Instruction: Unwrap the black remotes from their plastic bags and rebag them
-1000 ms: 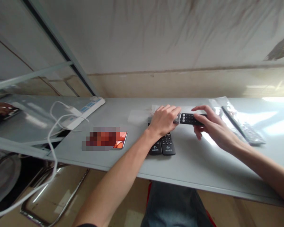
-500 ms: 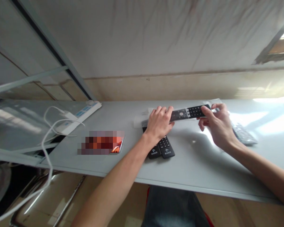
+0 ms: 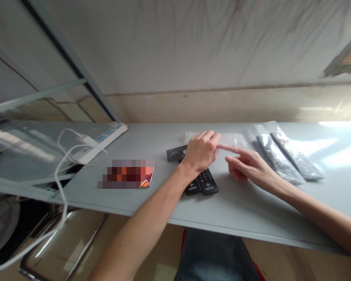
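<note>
The left hand (image 3: 201, 151) is closed over a black remote (image 3: 176, 153), whose end projects to the left of that hand. The right hand (image 3: 247, 164) extends its index finger to the left hand's fingertips, other fingers part-curled, gripping nothing visible. Clear plastic (image 3: 228, 139) lies just beyond both hands; two bagged remotes (image 3: 296, 157) rest on the counter (image 3: 245, 210), right of the right hand.
</note>
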`<state>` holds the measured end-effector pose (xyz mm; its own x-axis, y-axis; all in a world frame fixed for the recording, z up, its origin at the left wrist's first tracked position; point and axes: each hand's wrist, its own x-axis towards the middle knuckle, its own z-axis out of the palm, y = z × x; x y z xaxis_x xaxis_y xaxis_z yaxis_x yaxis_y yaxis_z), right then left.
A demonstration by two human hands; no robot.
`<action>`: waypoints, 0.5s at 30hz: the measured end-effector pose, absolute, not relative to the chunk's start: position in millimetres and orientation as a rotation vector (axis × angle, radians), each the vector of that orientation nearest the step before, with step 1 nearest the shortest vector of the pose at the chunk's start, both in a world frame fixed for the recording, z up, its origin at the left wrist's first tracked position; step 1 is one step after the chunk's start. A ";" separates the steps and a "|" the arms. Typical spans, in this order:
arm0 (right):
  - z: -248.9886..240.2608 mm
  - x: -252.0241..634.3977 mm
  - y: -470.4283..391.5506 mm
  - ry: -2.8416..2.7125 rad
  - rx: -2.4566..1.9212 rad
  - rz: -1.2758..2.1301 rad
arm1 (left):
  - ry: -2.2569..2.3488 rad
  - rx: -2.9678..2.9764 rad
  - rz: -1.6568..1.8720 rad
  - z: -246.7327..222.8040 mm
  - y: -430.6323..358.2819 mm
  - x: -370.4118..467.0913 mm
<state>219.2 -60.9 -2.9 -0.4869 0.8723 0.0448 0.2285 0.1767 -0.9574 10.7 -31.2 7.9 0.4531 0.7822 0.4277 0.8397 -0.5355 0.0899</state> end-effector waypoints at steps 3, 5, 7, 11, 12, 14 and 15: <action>-1.0 220.0 -60.4 -1.786 -1.032 1.259 | -1.366 -2.561 -0.650 9.7 -32.5 11.1; 3.2 221.7 -59.3 -1.732 -0.996 1.242 | -1.386 -2.516 -0.698 10.3 -32.6 10.1; 8.0 225.0 -57.1 -1.660 -0.953 1.214 | -1.434 -2.474 -0.755 10.6 -31.3 7.6; 13.6 231.5 -51.5 -1.414 -0.923 1.045 | -1.622 -2.421 -0.788 10.8 -25.9 0.5; 13.4 232.0 -50.4 -1.339 -0.927 1.019 | -1.677 -2.410 -0.786 10.8 -24.7 -1.0; 10.8 230.6 -49.4 -1.219 -0.944 1.044 | -1.759 -2.389 -0.800 11.0 -23.4 -2.5; 8.8 229.0 -49.6 -1.202 -0.957 1.098 | -1.777 -2.387 -0.815 11.2 -23.4 -2.5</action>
